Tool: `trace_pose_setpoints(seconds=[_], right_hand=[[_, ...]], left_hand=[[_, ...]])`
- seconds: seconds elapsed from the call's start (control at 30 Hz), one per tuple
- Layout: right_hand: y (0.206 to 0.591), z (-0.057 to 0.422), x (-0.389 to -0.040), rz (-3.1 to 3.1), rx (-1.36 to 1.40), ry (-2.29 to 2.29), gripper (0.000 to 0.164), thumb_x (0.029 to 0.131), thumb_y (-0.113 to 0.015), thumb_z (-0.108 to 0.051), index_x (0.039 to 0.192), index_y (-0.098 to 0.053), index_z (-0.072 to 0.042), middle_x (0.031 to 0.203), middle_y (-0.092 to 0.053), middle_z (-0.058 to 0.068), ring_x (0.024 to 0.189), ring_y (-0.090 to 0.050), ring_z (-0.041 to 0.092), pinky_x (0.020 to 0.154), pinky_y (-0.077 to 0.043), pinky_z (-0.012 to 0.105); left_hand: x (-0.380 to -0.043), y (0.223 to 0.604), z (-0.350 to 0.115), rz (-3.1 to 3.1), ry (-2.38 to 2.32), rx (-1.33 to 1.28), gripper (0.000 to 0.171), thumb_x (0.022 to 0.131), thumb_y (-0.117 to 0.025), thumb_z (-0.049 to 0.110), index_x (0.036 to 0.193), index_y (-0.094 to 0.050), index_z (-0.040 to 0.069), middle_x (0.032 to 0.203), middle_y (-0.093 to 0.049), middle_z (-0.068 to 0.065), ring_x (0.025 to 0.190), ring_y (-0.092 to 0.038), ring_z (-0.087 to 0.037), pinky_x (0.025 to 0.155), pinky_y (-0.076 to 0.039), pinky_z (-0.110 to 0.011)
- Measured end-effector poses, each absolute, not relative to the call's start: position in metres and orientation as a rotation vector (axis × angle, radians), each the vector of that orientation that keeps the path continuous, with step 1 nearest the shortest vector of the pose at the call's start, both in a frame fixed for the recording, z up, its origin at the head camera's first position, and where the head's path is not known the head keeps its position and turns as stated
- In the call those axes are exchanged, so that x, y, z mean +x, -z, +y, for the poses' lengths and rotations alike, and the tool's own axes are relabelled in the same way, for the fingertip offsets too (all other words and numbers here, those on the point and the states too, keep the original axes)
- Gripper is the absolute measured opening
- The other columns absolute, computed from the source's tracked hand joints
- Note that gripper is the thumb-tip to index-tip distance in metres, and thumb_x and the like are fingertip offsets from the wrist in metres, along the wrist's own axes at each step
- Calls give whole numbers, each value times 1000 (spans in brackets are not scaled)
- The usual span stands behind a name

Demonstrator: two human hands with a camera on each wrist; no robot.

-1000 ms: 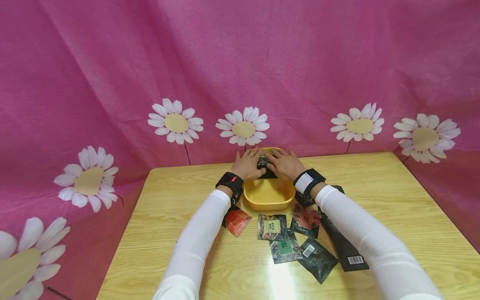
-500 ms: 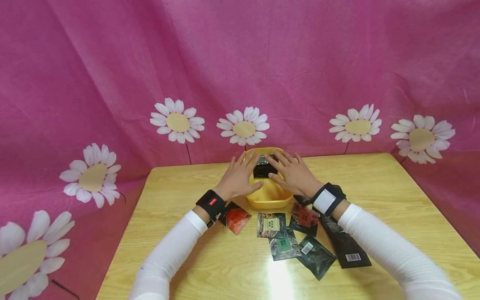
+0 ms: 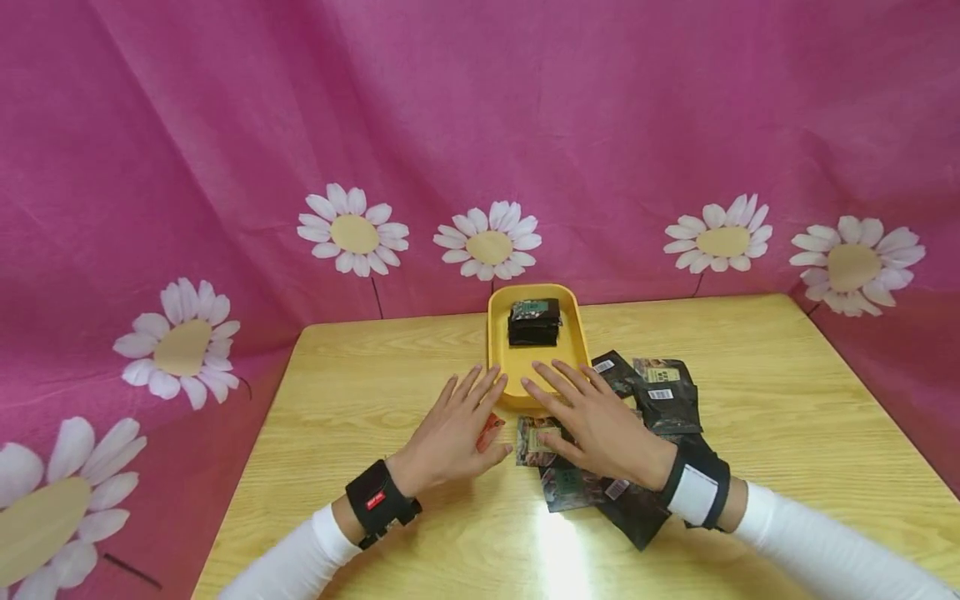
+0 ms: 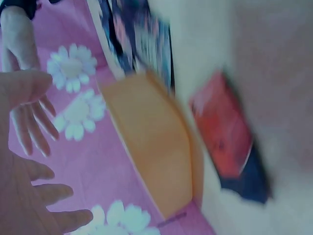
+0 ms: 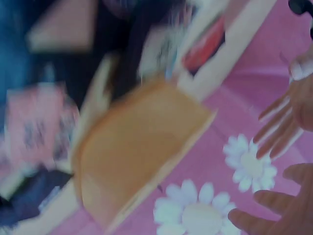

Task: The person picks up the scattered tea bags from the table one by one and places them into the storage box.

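Observation:
Both hands hover palms down with fingers spread and hold nothing. My left hand (image 3: 450, 437) is at the front left of a yellow tray (image 3: 517, 360), partly covering a red-and-black packet (image 3: 491, 432). Just right of it, my right hand (image 3: 603, 429) is over several dark flat packets, hiding parts of them. One packet with a cream label (image 3: 531, 442) shows between the hands. Inside the tray's far half sits a neat stack of black packets (image 3: 534, 323), a green label on top. The left wrist view shows the red packet (image 4: 222, 132) beside the tray (image 4: 151, 142), blurred.
More black packets (image 3: 667, 400) lie overlapping to the right of the tray on the wooden table (image 3: 352, 392). A pink cloth (image 3: 600, 125) with white daisies hangs behind the table's far edge.
Both hands have come away from the stack in the tray and drawn back toward the front, apart from each other. The stack stays in the tray, now fully visible.

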State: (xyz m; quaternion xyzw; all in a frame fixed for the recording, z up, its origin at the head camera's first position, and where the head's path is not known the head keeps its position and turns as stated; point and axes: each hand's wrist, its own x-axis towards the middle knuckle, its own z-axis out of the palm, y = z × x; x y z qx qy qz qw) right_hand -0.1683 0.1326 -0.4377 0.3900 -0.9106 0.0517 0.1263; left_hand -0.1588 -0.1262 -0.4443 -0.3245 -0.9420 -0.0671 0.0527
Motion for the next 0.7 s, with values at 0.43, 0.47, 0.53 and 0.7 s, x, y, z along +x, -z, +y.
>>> trace_pose_setpoints(seconds=[0.43, 0.47, 0.53, 0.7], right_hand=[[475, 153, -145, -2749, 1239, -215, 63, 88, -71, -41, 137, -57, -4, 140, -56, 16, 124, -58, 34, 100, -49, 51], [479, 152, -145, -2776, 1249, -211, 65, 88, -70, -42, 138, -55, -4, 142, -54, 17, 124, -57, 34, 99, -50, 50], [487, 151, -145, -2824, 1258, -212, 66, 89, -69, -43, 140, -53, -5, 145, -52, 17, 126, -56, 34, 98, -50, 50], [498, 151, -145, -2860, 1239, -208, 65, 90, -67, -44, 141, -53, -6, 145, -51, 18, 127, -55, 35, 98, -49, 52]], left_hand=[[-141, 483, -94, -2942, 131, -1241, 81, 93, -58, 51, 155, -28, 7, 162, -28, -11, 150, -28, -28, 118, -30, -50], [-143, 484, -92, -2962, 118, -1241, 82, 93, -58, 51, 155, -28, 8, 162, -28, -12, 150, -27, -28, 118, -30, -51], [-147, 487, -87, -2999, 101, -1251, 83, 92, -59, 53, 155, -29, 9, 162, -26, -12, 151, -25, -28, 117, -30, -52], [-152, 493, -78, -3052, 53, -1283, 81, 92, -59, 54, 155, -30, 13, 161, -29, -11, 150, -28, -26, 117, -31, -52]])
